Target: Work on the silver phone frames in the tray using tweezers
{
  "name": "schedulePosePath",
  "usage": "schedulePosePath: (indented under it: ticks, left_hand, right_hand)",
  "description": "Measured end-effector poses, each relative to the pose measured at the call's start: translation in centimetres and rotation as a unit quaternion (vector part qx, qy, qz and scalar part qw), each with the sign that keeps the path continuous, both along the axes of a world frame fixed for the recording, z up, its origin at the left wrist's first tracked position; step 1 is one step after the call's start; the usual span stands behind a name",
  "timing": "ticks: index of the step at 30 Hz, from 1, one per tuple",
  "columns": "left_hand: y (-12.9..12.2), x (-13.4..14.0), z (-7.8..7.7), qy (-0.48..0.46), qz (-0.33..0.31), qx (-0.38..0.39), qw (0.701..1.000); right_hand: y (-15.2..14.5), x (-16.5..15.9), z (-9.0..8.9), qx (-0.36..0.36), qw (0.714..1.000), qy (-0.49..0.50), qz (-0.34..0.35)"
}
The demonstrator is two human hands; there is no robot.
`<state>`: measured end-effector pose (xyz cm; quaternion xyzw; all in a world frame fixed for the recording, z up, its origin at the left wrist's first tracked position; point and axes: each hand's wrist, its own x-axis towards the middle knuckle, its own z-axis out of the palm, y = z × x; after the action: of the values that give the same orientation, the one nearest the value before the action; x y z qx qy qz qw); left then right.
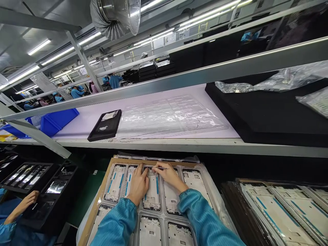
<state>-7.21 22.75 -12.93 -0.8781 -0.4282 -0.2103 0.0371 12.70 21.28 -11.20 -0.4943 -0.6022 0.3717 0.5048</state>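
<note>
A clear blister tray [205, 191] on a brown board holds several white phone frames with blue strips. My left hand [138, 183] lies flat on one phone frame [152, 196] in the upper row, fingers pressing its top edge. My right hand [167, 177] is beside it and holds thin tweezers [159, 168], whose tip points left at the top of the same frame. Both sleeves are teal.
A shelf above carries an empty clear tray [169, 116], a small black tray [105, 125], blue bins [57, 120] and black foam [269, 116]. More frame trays [282, 212] lie to the right. At left, another person's hand [27, 201] rests by black trays [28, 176].
</note>
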Motion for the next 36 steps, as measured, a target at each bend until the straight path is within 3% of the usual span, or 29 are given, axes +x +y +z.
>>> schedulePosePath:
  ticks: [16, 36]
  left_hand:
    - [-0.3, 0.4, 1.9, 0.061, 0.004, -0.018, 0.998]
    - [-0.5, 1.1, 3.0, 0.136, 0.027, -0.062, 0.988]
  right_hand:
    - [-0.2, 0.0, 0.4, -0.010, 1.000, 0.002, -0.006]
    - [-0.3, 0.0, 0.3, -0.020, 0.998, 0.038, -0.041]
